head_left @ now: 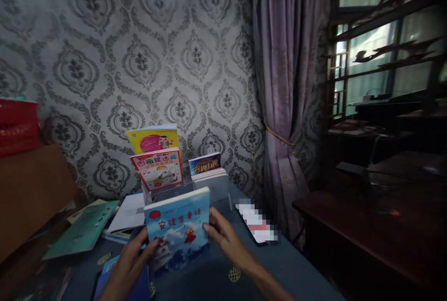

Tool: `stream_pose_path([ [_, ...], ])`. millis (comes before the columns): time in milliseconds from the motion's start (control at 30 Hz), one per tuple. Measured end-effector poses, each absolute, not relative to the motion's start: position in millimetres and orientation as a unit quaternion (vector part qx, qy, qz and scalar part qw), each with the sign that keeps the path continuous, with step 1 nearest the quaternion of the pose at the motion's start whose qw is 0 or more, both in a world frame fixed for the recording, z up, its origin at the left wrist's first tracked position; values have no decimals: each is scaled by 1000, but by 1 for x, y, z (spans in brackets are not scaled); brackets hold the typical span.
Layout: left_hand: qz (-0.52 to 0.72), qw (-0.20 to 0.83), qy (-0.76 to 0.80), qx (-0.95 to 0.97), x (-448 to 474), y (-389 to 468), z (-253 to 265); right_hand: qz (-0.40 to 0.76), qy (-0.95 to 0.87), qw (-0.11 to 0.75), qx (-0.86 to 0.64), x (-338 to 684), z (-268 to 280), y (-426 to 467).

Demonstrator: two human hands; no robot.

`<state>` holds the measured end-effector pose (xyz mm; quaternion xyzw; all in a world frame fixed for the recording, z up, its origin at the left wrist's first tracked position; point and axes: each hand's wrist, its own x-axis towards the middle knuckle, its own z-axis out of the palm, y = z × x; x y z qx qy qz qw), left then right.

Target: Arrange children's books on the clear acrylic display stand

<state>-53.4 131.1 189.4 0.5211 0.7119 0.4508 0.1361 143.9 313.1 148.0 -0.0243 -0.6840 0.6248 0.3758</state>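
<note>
1. A blue paper book with red title characters and a white top edge [174, 247] is at the lower centre of the frame, upright and a little tilted, its front cover facing the camera.
2. The left hand [134, 252] pinches the left edge of this book, with the thumb lying on the cover; its other fingers are mostly hidden.
3. The right hand [223, 235] pinches the right edge, the thumb in front and the other fingers partly behind.
4. Just behind the book, a clear plastic stand [171, 193] holds a yellow book with a pink round patch [148, 142] and a red-bordered picture book [161, 171] in its left part.
5. In its right part are a dark blue book with golden lettering [206, 164] and some pale books [213, 186].
6. To the right of the right hand, a dark-edged phone with a blurred bright screen [254, 223] lies on the dark blue tablecloth [282, 270].
7. At the lower left, a green thin book [85, 231] lies near a white flat booklet [126, 213].
</note>
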Motion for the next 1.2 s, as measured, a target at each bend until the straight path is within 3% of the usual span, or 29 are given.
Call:
stream_pose_path([
  [267,398,-68,626,667,-11,208,316,488,-706,512,-30,169,241,387],
  [500,390,-235,610,649,0,278,389,402,-704,584,-49,174,315,448],
  [733,412,-252,578,658,-13,314,402,382,-710,591,-30,156,340,490],
  [1200,334,-269,725,540,-14,337,408,376,-707,599,-7,101,353,536],
])
